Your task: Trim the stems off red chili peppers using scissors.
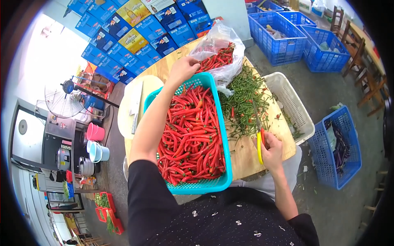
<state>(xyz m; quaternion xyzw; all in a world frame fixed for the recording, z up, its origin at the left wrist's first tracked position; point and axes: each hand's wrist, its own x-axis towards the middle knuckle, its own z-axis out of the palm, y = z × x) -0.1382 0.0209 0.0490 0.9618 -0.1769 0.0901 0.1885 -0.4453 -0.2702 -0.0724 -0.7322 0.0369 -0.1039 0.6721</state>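
My left hand (183, 70) reaches past the far end of a turquoise plastic basket (228, 160), its fingertips at the edge of red chili peppers (219, 58) in a clear plastic bag (212, 38). Whether those fingers pinch a pepper cannot be made out. Many red chilies (194, 135), with short green stem ends, fill the basket under my left forearm. In my right hand (272, 152) is a pair of scissors (260, 144) with red and yellow handles. Its blades point away from me, over a heap of cut green chili stems (243, 98).
Everything stands on a wooden table (243, 160). A cleaver (136, 106) lies on a round cutting board (124, 120) at the left. A white basket (295, 107) adjoins the table's right side. Blue crates (277, 46) and a crate of eggplants (335, 147) stand on the floor.
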